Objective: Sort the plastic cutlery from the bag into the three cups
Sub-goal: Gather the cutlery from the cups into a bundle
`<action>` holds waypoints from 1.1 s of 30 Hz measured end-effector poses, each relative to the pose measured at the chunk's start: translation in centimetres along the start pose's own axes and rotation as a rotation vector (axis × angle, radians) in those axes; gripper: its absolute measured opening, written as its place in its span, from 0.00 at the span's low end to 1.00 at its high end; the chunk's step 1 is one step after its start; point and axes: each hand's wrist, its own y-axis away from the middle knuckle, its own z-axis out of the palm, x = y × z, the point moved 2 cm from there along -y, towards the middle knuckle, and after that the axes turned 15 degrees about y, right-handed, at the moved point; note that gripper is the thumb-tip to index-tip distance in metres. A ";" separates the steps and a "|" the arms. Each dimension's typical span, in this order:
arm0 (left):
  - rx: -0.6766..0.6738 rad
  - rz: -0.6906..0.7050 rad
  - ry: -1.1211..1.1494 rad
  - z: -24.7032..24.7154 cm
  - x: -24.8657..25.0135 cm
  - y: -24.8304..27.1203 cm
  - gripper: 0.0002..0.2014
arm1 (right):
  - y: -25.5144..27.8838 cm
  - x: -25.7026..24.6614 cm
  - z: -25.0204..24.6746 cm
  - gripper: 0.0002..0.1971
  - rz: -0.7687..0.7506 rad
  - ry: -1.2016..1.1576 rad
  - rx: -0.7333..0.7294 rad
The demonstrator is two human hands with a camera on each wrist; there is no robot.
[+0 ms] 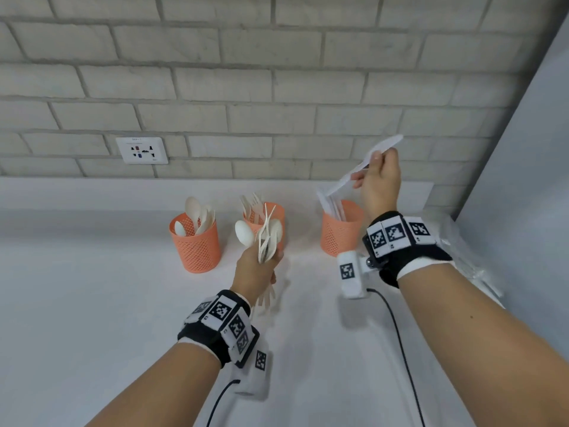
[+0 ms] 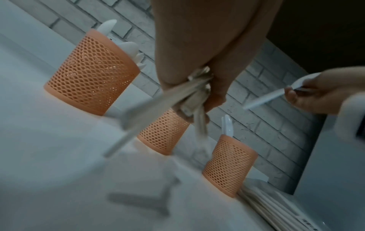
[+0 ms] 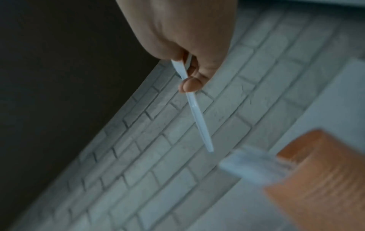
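Note:
Three orange mesh cups stand in a row on the white counter: the left cup holds spoons, the middle cup holds forks, the right cup holds knives. My left hand grips a bundle of white cutlery, a spoon bowl and forks showing, in front of the middle cup. My right hand pinches one white knife above the right cup, its lower end slanting down toward the knives there. The clear plastic bag lies at the far right behind my right wrist.
A brick wall with a socket plate runs along the back of the counter. A grey panel closes the right side. Cables trail from both wrist cameras across the near counter.

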 end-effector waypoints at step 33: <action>-0.056 0.181 0.107 0.7 0.7 -1.6 0.24 | 9.6 0.8 7.8 0.13 0.006 0.105 -0.656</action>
